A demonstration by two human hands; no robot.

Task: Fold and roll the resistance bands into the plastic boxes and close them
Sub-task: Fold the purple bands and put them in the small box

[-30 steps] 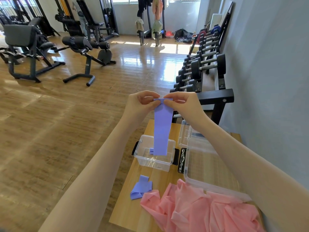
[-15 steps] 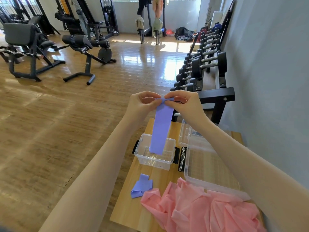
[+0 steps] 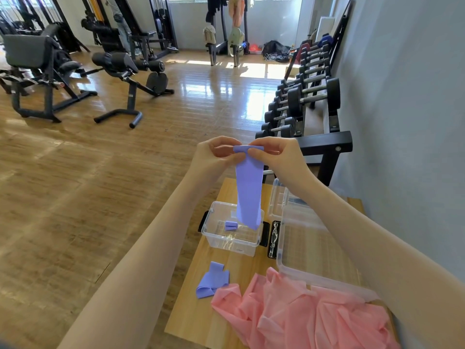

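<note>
Both hands pinch the top end of the purple band [image 3: 249,190] from either side, left hand [image 3: 216,157] and right hand [image 3: 276,157] level with each other, a small roll started between them. The band's long axis hangs straight down from the hands, its free tail dangling over the open small box [image 3: 214,231], where a rolled band [image 3: 231,225] lies. Rolling likely draws the tail upward.

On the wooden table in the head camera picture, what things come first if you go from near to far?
Crumpled pink resistance band → folded purple band → small clear plastic box holding a little purple roll.
</note>
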